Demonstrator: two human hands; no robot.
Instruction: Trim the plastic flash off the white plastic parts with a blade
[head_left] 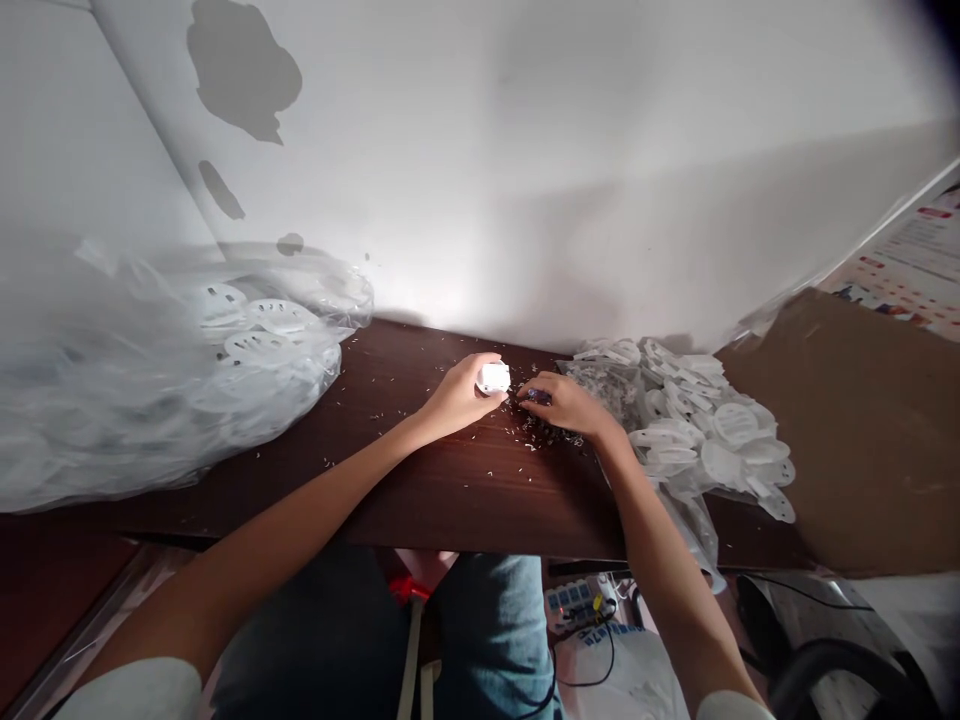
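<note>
A small white plastic piece (493,378), brightly lit, is gripped between the thumb and fingers of my left hand (456,396), just above the dark wooden table (442,490). To its right, my right hand (568,402) has its fingers curled together. A small purplish thing (537,395) shows at those fingers, too small to name. Under and beside that hand lies a pile of tiny dark and pale bits (551,434), with more scattered over the tabletop.
On the left lies a big clear plastic bag (135,400) of white oval plastic pieces. Similar white pieces (712,430) are heaped at the right by a brown cardboard sheet (862,440). A white wall (435,180) rises behind the table. A power strip (570,600) sits below.
</note>
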